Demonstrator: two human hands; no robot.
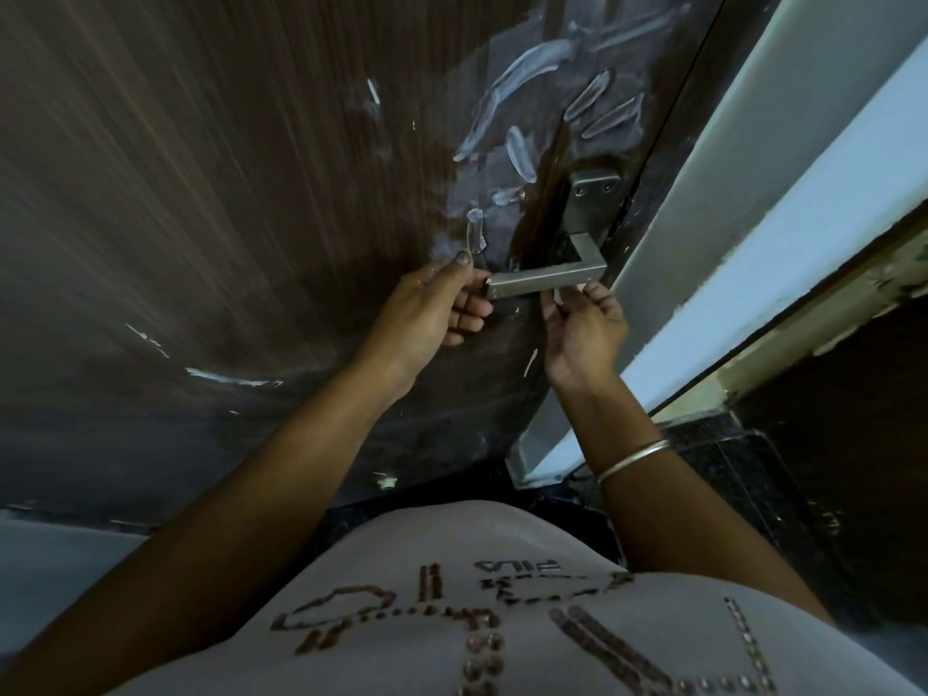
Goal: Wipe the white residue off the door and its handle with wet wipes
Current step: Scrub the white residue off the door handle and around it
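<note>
Dark wood door [251,193] streaked with white residue [522,82]; steel lever handle [542,281] horizontal.

the door [201,193] runs off the top and left edges, blurred at left, and whether the right hand [585,329] pinches anything under the handle [545,283] is too small to tell.

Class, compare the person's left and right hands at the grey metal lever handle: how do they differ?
The left hand meets the free end of the grey metal lever handle; the right hand reaches its underside near the bend. The left thumb shows whitish dust; the right wrist alone wears a thin metal bangle. Both curl their fingers toward the handle.
</note>
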